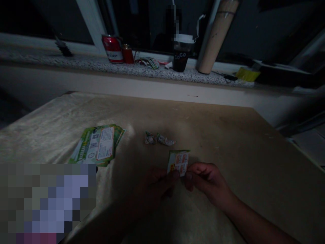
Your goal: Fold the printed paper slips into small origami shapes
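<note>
Between my two hands, above the table, is a small folded printed leaflet [178, 162] with a green edge and orange-and-white print boxes. My left hand [160, 183] pinches its lower left part, thumb on the front; that hand lies in deep shadow. On the lower right corner, my right hand [207, 178] grips with thumb and bent fingers. Just beyond the leaflet lie two small crumpled or folded printed pieces [165, 139], green and white. To the left rests a fanned stack of green printed leaflets [99, 145] with text panels and codes.
The table [228, 135] carries a pale cloth-like cover at left. Behind it, a speckled windowsill [88, 66] holds a red can [113, 49], a smaller red container [128, 54], a dark cup [180, 56], a cardboard tube [217, 37] and a yellow item [247, 74]. A blurred-out patch covers the lower left.
</note>
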`<state>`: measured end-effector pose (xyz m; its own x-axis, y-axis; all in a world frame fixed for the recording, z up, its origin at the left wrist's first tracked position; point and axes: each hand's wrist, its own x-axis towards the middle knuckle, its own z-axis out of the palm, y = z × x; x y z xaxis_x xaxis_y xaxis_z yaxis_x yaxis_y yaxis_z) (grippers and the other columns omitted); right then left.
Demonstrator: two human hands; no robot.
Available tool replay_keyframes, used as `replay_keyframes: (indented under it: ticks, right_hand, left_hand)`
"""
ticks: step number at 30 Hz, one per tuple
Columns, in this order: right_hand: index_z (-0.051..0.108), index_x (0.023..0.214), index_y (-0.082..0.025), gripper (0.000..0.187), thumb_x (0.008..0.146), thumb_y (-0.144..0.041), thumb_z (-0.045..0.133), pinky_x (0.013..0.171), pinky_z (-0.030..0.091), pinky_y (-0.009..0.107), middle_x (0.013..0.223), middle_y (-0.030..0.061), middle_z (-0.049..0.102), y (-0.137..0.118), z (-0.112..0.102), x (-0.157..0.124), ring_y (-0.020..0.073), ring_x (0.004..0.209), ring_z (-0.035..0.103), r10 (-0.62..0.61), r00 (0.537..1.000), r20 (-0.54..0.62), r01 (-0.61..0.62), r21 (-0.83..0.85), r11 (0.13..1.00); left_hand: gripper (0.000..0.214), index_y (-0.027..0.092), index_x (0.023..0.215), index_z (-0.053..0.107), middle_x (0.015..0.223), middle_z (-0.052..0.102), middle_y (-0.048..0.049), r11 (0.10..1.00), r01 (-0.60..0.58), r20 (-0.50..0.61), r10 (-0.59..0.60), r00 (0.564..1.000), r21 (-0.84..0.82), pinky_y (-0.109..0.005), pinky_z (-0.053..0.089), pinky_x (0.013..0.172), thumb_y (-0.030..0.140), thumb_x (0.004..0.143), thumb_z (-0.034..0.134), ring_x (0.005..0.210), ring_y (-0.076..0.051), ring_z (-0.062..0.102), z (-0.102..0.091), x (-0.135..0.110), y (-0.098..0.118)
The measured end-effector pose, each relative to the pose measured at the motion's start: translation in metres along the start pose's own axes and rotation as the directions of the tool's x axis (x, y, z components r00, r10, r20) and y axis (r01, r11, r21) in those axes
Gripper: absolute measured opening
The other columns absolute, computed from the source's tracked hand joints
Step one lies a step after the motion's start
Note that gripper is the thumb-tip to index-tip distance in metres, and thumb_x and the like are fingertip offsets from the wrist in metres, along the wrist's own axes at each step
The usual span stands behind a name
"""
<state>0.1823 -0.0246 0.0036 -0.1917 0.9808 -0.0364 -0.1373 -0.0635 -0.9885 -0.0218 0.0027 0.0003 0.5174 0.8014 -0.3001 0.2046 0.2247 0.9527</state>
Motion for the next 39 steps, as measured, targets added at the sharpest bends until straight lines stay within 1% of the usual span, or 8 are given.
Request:
replay_keyframes:
  ticks: [5,11,16,23,27,31,33,39]
  right_hand:
    - [0.074,0.074,-0.017,0.025,0.089,-0.037,0.077,0.053,0.045,0.022,0.062,0.0013,0.068,0.000,0.001,-0.004,0.0108,0.056,0.056,-0.003,1.000,-0.027,0.001,-0.047,0.999]
    - [0.070,0.073,-0.016,0.028,0.089,-0.037,0.077,0.052,0.038,0.021,0.061,-0.0008,0.062,0.008,-0.001,-0.008,0.0093,0.054,0.049,0.039,0.999,0.011,-0.038,-0.076,0.996]
    - [0.072,0.079,-0.017,0.023,0.092,-0.036,0.075,0.058,0.045,0.022,0.066,0.0004,0.066,0.009,0.001,-0.009,0.0110,0.060,0.056,0.011,0.999,0.044,-0.010,-0.020,1.000]
    - [0.073,0.075,-0.018,0.023,0.092,-0.033,0.077,0.055,0.046,0.017,0.064,-0.0010,0.067,0.007,-0.002,-0.006,0.0086,0.058,0.057,-0.022,0.999,-0.034,0.024,0.037,0.999]
    - [0.075,0.083,-0.019,0.010,0.087,-0.025,0.082,0.059,0.050,0.016,0.071,-0.0005,0.073,0.008,-0.001,-0.004,0.0081,0.062,0.062,-0.031,0.999,0.021,0.028,0.105,0.994]
    - [0.073,0.079,-0.018,0.013,0.083,-0.021,0.085,0.061,0.053,0.018,0.073,0.0004,0.075,0.011,0.002,-0.003,0.0094,0.064,0.067,-0.018,0.998,0.057,0.010,0.131,0.991]
    - [0.073,0.076,-0.018,0.015,0.081,-0.022,0.087,0.061,0.053,0.020,0.072,0.0012,0.076,0.011,0.003,-0.004,0.0110,0.064,0.068,-0.008,0.999,0.031,0.004,0.116,0.993]
    - [0.075,0.068,-0.018,0.018,0.079,-0.026,0.087,0.051,0.050,0.021,0.059,0.0000,0.071,0.006,0.000,-0.003,0.0114,0.052,0.063,-0.036,0.986,-0.163,0.033,-0.015,0.999]
  left_hand:
    - [0.060,0.018,0.062,0.060,0.053,0.046,0.0038,0.998,-0.038,0.015,0.037,0.999,0.049,-0.026,0.030,0.050,0.071,0.090,0.053,0.050,-0.011,0.039,0.000,-0.001,0.003]
    - [0.060,0.016,0.076,0.068,0.060,0.052,0.0020,0.981,-0.102,0.026,0.099,0.995,0.167,-0.025,0.031,0.052,0.067,0.098,0.046,0.056,-0.013,0.045,0.004,0.000,-0.011]
    - [0.058,0.018,0.070,0.061,0.057,0.041,0.0048,0.990,-0.062,0.052,0.056,0.997,0.124,-0.026,0.026,0.050,0.068,0.097,0.047,0.054,-0.012,0.035,0.001,-0.003,-0.007]
    - [0.054,0.017,0.074,0.062,0.059,0.044,0.0042,0.977,-0.096,0.143,0.070,0.987,0.190,-0.026,0.028,0.052,0.063,0.098,0.046,0.055,-0.012,0.039,0.001,-0.007,-0.001]
    - [0.053,0.017,0.074,0.062,0.060,0.047,0.0039,0.989,-0.095,0.132,0.080,0.988,0.110,-0.025,0.030,0.052,0.061,0.100,0.046,0.055,-0.012,0.040,0.002,-0.004,-0.006]
    - [0.045,0.017,0.082,0.067,0.068,0.057,0.0010,0.974,-0.190,0.100,0.178,0.979,0.123,-0.026,0.037,0.058,0.053,0.101,0.048,0.061,-0.014,0.048,0.004,-0.001,-0.009]
    - [0.042,0.017,0.083,0.067,0.072,0.060,-0.0005,0.967,-0.211,0.096,0.199,0.975,0.142,-0.027,0.041,0.062,0.051,0.100,0.048,0.065,-0.015,0.052,0.004,0.000,-0.010]
    - [0.044,0.018,0.080,0.065,0.069,0.054,0.0011,0.981,-0.092,0.162,0.063,0.985,0.174,-0.026,0.036,0.056,0.057,0.095,0.053,0.062,-0.015,0.049,-0.001,-0.007,-0.006]
